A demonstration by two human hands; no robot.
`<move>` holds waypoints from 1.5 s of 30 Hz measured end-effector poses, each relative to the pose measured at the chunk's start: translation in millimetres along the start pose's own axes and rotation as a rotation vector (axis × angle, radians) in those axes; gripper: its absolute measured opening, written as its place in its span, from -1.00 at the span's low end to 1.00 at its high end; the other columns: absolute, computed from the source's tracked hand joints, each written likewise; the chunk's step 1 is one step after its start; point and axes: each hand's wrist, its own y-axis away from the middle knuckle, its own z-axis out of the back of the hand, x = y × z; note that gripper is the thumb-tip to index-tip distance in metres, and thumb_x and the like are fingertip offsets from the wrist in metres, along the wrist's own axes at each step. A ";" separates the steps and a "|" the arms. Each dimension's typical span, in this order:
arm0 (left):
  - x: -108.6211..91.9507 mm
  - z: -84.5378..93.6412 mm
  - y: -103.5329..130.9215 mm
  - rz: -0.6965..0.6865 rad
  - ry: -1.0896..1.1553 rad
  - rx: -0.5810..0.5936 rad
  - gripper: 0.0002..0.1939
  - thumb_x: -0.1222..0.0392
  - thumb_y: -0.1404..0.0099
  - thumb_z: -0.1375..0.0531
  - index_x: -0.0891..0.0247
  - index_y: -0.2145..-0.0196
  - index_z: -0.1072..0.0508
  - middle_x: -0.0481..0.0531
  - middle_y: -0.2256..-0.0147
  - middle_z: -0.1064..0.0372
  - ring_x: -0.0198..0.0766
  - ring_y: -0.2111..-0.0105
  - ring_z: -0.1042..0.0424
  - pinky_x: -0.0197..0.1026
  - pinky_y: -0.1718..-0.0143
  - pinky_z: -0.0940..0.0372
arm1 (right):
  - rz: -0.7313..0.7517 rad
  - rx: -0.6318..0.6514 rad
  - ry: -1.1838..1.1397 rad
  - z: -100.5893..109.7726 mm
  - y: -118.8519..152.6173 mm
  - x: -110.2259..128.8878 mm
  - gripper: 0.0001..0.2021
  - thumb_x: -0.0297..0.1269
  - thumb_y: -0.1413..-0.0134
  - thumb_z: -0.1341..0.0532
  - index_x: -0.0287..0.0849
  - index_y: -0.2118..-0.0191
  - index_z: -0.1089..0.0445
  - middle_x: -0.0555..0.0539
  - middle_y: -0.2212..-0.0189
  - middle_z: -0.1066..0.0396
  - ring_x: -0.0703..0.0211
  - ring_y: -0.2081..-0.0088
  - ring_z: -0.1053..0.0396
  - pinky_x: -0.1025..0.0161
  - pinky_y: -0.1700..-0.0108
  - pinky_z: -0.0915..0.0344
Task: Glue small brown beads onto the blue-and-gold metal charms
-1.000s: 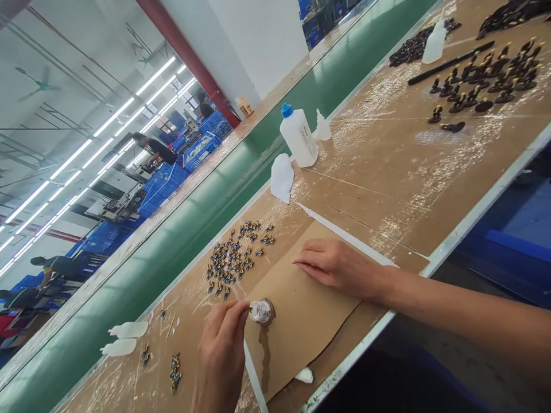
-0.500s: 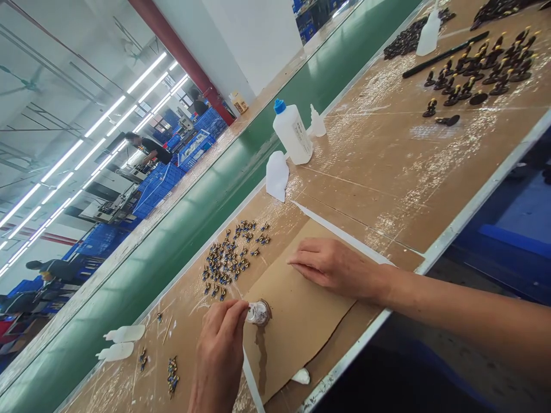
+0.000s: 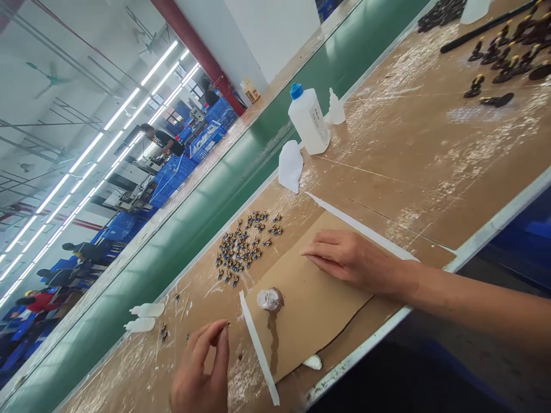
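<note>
My left hand (image 3: 202,367) is just above the brown tabletop, left of the cardboard sheet (image 3: 318,292). Thumb and forefinger are pinched, and a tiny gold-coloured bit shows at their tips; most of that piece is hidden. A small clear cup (image 3: 269,300) with whitish residue stands on the cardboard, apart from both hands, with a dark wet streak running from its base. Over the right part of the cardboard rests my right hand (image 3: 350,261), fingers pressed together; I cannot make out anything in them. Many small blue-and-gold pieces (image 3: 241,246) lie spread beyond the cardboard.
A white bottle with a blue cap (image 3: 309,120), a small dropper bottle (image 3: 336,109) and a white paper piece (image 3: 291,166) stand at the back. Two squeeze bottles (image 3: 146,310) lie at left. Dark figures (image 3: 508,57) occupy the far right. A green belt (image 3: 206,229) runs behind.
My left hand has drawn away from the clear cup, down and to the left. The right hand keeps its place over the cardboard while the view shifts.
</note>
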 end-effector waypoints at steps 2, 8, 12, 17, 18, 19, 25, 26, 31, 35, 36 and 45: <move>8.4 0.8 20.2 0.213 -0.009 -0.058 -0.72 -0.10 -0.11 -0.16 0.10 0.34 -0.51 -0.02 0.30 -0.48 -0.20 0.32 -0.44 -0.26 0.34 -0.25 | 0.005 -0.010 -0.018 -0.9 0.4 -0.3 -0.78 -0.39 -0.21 -0.04 -0.22 0.19 -0.43 -0.12 0.36 -0.40 0.22 0.31 -0.35 0.28 0.28 -0.28; 23.7 -14.1 67.4 0.573 0.110 -0.103 -0.64 -0.18 -0.02 -0.20 0.13 0.37 -0.50 -0.05 0.37 -0.45 -0.18 0.31 -0.41 -0.21 0.20 -0.21 | 0.025 -0.010 -0.051 -4.7 2.2 -3.0 -0.78 -0.36 -0.21 -0.04 -0.18 0.19 -0.43 -0.10 0.35 -0.41 0.20 0.31 -0.36 0.25 0.27 -0.29; 29.7 -19.9 76.6 0.658 0.204 -0.069 -0.61 -0.18 0.00 -0.22 0.16 0.35 -0.52 -0.03 0.33 -0.47 -0.16 0.25 -0.40 -0.18 0.11 -0.17 | 0.045 -0.025 -0.026 -4.7 2.1 -2.8 -0.77 -0.35 -0.21 -0.03 -0.19 0.19 -0.43 -0.10 0.34 -0.42 0.19 0.30 -0.37 0.22 0.27 -0.32; 25.9 -18.6 74.2 0.659 0.261 -0.034 -0.62 -0.16 -0.01 -0.24 0.17 0.34 -0.52 -0.04 0.33 -0.46 -0.22 0.27 -0.39 -0.21 0.14 -0.19 | 0.040 -0.033 -0.032 -3.7 1.0 -1.4 -0.77 -0.34 -0.22 -0.02 -0.21 0.21 -0.43 -0.11 0.34 -0.43 0.19 0.30 -0.38 0.22 0.26 -0.33; 24.7 -17.9 73.1 0.660 0.256 -0.028 -0.62 -0.16 -0.01 -0.24 0.17 0.34 -0.52 -0.04 0.33 -0.47 -0.21 0.27 -0.39 -0.21 0.14 -0.19 | 0.037 -0.031 -0.036 -3.8 1.2 -1.5 -0.77 -0.34 -0.21 -0.03 -0.20 0.20 -0.43 -0.10 0.34 -0.43 0.19 0.29 -0.38 0.22 0.26 -0.33; 24.0 -17.1 72.0 0.658 0.252 -0.021 -0.62 -0.16 -0.01 -0.24 0.17 0.34 -0.53 -0.03 0.32 -0.47 -0.21 0.26 -0.39 -0.21 0.13 -0.19 | 0.037 -0.032 -0.038 -4.0 1.5 -1.8 -0.77 -0.35 -0.21 -0.03 -0.20 0.20 -0.43 -0.10 0.34 -0.43 0.19 0.29 -0.38 0.22 0.26 -0.32; 35.3 -12.2 67.3 0.700 0.266 0.059 -0.54 -0.20 0.11 -0.29 0.20 0.36 -0.55 0.03 0.31 -0.49 -0.16 0.26 -0.43 -0.18 0.16 -0.25 | 0.052 -0.032 -0.030 -4.4 3.2 -2.7 -0.78 -0.37 -0.21 -0.04 -0.19 0.20 -0.43 -0.09 0.35 -0.42 0.20 0.31 -0.36 0.22 0.27 -0.31; 38.1 -11.5 67.0 0.706 0.274 0.079 -0.53 -0.20 0.13 -0.30 0.21 0.36 -0.56 0.04 0.31 -0.50 -0.15 0.26 -0.43 -0.17 0.15 -0.26 | 0.052 -0.029 -0.028 -4.4 3.0 -2.7 -0.78 -0.37 -0.21 -0.03 -0.19 0.20 -0.42 -0.08 0.35 -0.41 0.20 0.31 -0.36 0.22 0.27 -0.31; 44.5 -9.5 67.0 0.681 0.267 0.131 -0.54 -0.19 0.09 -0.29 0.20 0.33 -0.56 0.05 0.28 -0.49 -0.13 0.22 -0.42 -0.15 0.10 -0.23 | 0.051 -0.026 -0.021 -5.5 1.5 -3.7 -0.78 -0.36 -0.22 -0.03 -0.20 0.20 -0.42 -0.08 0.36 -0.41 0.20 0.31 -0.36 0.22 0.27 -0.30; 44.3 -9.1 67.1 0.665 0.252 0.144 -0.54 -0.19 0.08 -0.29 0.21 0.33 -0.56 0.05 0.27 -0.49 -0.15 0.23 -0.42 -0.16 0.11 -0.24 | 0.065 -0.034 -0.035 -5.4 1.9 -4.2 -0.79 -0.36 -0.21 -0.04 -0.21 0.19 -0.42 -0.07 0.36 -0.41 0.21 0.31 -0.36 0.23 0.27 -0.30; 44.7 -9.2 67.1 0.661 0.256 0.145 -0.54 -0.19 0.08 -0.29 0.21 0.33 -0.56 0.05 0.28 -0.49 -0.15 0.23 -0.43 -0.17 0.12 -0.25 | 0.064 -0.035 -0.038 -5.1 2.2 -4.1 -0.79 -0.36 -0.21 -0.04 -0.22 0.19 -0.42 -0.08 0.36 -0.41 0.21 0.31 -0.36 0.23 0.27 -0.30; 46.6 -9.0 66.3 0.591 0.194 0.155 -0.59 -0.17 0.03 -0.27 0.18 0.34 -0.56 0.03 0.29 -0.50 -0.17 0.27 -0.45 -0.18 0.16 -0.28 | 0.046 -0.032 -0.031 -3.2 1.6 -1.6 -0.79 -0.38 -0.20 -0.05 -0.22 0.21 -0.43 -0.09 0.36 -0.42 0.19 0.31 -0.37 0.22 0.26 -0.30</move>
